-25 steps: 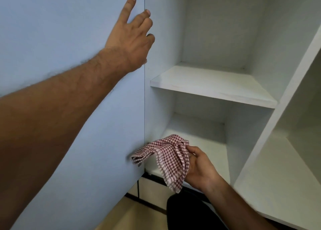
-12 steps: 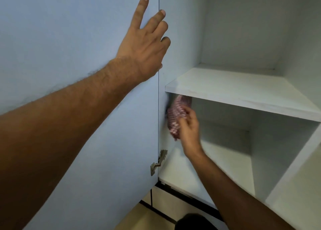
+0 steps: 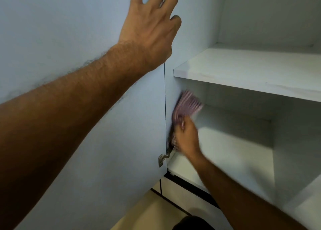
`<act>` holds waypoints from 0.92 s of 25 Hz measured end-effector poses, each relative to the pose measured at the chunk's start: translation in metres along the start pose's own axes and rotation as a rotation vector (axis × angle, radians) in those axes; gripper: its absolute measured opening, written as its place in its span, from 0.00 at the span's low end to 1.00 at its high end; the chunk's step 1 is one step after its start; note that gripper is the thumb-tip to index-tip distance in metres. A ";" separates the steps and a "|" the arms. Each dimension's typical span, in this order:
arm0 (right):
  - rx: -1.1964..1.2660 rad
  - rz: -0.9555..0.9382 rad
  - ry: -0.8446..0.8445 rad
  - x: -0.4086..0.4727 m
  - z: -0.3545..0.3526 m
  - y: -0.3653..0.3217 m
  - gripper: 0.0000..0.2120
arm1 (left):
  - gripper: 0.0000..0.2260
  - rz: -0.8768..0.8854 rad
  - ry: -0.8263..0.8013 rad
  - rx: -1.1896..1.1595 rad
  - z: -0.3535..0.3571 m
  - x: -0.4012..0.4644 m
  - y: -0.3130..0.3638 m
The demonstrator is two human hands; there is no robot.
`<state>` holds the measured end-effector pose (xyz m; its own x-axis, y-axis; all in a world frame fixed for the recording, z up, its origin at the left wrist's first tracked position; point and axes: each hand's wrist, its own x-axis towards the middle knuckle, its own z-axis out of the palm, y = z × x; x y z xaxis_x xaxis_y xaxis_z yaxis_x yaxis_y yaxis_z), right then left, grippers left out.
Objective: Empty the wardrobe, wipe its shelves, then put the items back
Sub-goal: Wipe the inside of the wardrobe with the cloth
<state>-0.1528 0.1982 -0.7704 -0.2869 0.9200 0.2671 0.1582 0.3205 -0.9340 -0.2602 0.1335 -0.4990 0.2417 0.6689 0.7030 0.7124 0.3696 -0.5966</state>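
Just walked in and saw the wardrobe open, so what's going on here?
A person is wiping inside the wardrobe. The left hand rests flat and open on the door, by its edge. The right hand holds a checked cloth against the left inner wall, under the upper shelf and above the hinge; it is blurred, so it seems mid-stroke. The shelves in view have nothing on them.
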 end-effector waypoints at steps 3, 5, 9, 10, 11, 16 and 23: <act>-0.054 0.184 -0.079 -0.037 0.014 0.041 0.10 | 0.18 0.017 0.010 0.034 0.006 -0.003 0.003; 0.078 0.168 -0.009 -0.020 0.014 0.025 0.08 | 0.18 0.023 0.011 0.052 0.008 -0.005 0.007; 0.172 -0.034 0.058 0.041 -0.006 -0.018 0.19 | 0.19 0.009 -0.021 0.074 0.006 -0.005 0.011; 0.161 -0.043 0.057 0.054 -0.011 -0.013 0.23 | 0.19 0.016 -0.028 0.055 0.005 -0.007 0.014; 0.147 -0.020 0.051 0.065 -0.015 0.003 0.24 | 0.19 0.031 -0.033 0.018 0.005 -0.008 0.020; 0.258 0.468 -0.209 0.031 -0.001 0.121 0.27 | 0.30 0.177 -0.128 -0.221 0.018 -0.032 0.064; 0.475 0.450 0.001 0.056 0.008 0.089 0.20 | 0.28 0.097 -0.276 -0.438 0.037 -0.018 0.096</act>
<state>-0.1622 0.2761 -0.8410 -0.2893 0.9413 -0.1741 -0.1720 -0.2300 -0.9579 -0.2204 0.1814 -0.5833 0.1797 0.8537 0.4887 0.9184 0.0324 -0.3944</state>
